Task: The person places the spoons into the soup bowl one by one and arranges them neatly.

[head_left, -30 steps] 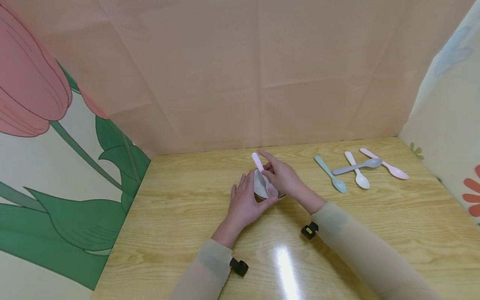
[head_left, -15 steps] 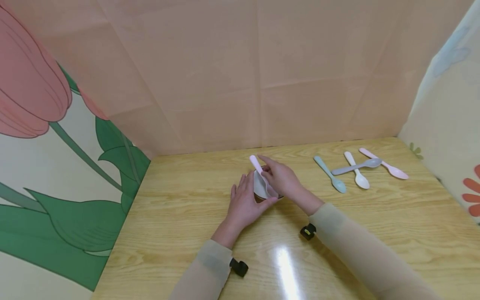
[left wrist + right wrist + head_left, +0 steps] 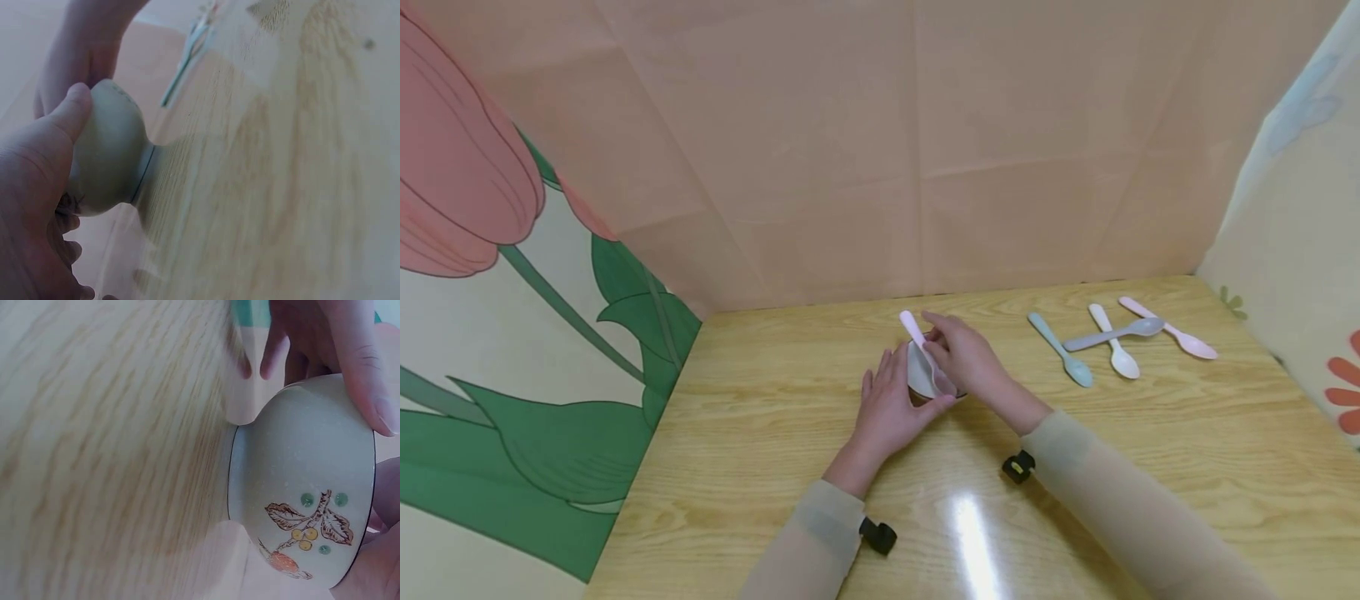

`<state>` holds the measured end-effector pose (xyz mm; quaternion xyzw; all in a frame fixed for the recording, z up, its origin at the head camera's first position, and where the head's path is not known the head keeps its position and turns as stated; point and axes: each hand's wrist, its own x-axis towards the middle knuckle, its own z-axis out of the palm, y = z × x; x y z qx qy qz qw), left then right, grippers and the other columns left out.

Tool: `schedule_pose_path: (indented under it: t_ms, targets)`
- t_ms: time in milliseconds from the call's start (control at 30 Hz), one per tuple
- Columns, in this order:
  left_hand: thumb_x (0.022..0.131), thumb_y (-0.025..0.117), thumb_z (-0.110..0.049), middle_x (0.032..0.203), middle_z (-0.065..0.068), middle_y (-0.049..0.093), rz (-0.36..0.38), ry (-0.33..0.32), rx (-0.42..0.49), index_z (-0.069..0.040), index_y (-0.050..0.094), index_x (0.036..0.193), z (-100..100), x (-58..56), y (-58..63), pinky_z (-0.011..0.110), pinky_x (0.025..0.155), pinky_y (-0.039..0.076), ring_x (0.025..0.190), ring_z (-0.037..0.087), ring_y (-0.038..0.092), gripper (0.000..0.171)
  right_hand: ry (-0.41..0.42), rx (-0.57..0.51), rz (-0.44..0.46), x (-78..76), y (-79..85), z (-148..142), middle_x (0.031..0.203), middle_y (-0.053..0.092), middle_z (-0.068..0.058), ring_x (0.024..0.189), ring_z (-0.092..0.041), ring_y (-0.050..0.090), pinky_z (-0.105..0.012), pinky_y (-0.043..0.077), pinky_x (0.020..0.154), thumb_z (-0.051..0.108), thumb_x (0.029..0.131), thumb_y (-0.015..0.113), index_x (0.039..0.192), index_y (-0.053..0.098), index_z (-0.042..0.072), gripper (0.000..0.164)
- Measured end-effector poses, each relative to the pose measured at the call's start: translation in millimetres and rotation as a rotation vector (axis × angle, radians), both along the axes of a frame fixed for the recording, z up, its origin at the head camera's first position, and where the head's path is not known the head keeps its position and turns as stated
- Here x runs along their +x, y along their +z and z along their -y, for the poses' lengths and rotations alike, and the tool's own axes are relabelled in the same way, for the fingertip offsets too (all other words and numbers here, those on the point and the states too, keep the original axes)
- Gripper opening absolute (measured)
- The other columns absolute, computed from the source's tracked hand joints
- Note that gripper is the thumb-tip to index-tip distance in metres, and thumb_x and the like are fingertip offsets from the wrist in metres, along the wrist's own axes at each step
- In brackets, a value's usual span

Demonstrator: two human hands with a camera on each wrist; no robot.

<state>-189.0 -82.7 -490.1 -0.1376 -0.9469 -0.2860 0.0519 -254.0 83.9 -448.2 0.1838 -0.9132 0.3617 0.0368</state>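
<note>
centrally, left hand [image 3: 891,408] cupping bowl [image 3: 300,487], right hand [image 3: 964,357] pinching pink spoon [image 3: 916,332]

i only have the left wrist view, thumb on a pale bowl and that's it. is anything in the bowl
Observer: Yes, a pink spoon stands in the bowl; the right hand holds it.
Operator: any pattern on the bowl
Observer: The right wrist view shows a painted sprig with yellow berries on its side.
Operator: other spoons around
Observer: Four lie on the table to the right: blue, white, grey, pink.
</note>
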Motion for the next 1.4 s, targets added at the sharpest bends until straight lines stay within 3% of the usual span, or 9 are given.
schedule_pose_path:
  t_ms: [267,433,1033,1400]
  targets:
    - [0.084,0.052,-0.082,0.168,0.001,0.015,0.011,0.005,0.003,-0.023,0.001,0.164,0.2,1.2,0.5,0.064,0.115,0.014,0.153,0.032,0.015,0.112,-0.023,-0.086,-0.006,5.4,3.5,-4.8,0.11,0.063,-0.005,0.087,-0.018,0.065,-0.036,0.055,0.073,0.015,0.099,0.067,0.15,0.049,0.01,0.054]
    - [0.084,0.057,-0.079,0.166,0.007,0.022,-0.007,0.011,0.013,-0.022,0.004,0.164,0.4,0.7,0.0,0.065,0.115,0.016,0.152,0.033,0.017,0.111,-0.057,-0.127,-0.012,9.3,7.1,-11.7,0.113,0.062,-0.002,0.083,-0.017,0.063,-0.035,0.054,0.068,0.017,0.1,0.066,0.15,0.05,0.014,0.053]
    - [0.079,0.05,-0.088,0.165,0.004,0.026,0.015,0.01,0.021,-0.025,0.006,0.163,-0.7,-0.5,1.9,0.062,0.117,0.014,0.152,0.03,0.016,0.114,-0.2,-0.102,-0.104,18.2,11.3,-58.3,0.113,0.063,-0.004,0.076,-0.02,0.06,-0.036,0.05,0.061,0.024,0.099,0.067,0.152,0.048,0.014,0.057]
    - [0.078,0.053,-0.087,0.164,0.004,0.027,0.007,0.016,0.019,-0.028,0.008,0.163,-0.8,-0.9,1.5,0.062,0.116,0.015,0.152,0.03,0.017,0.113,-0.291,-0.058,-0.106,17.1,14.8,-85.3,0.117,0.064,-0.008,0.086,-0.024,0.064,-0.039,0.048,0.064,0.04,0.099,0.065,0.152,0.045,0.01,0.064]
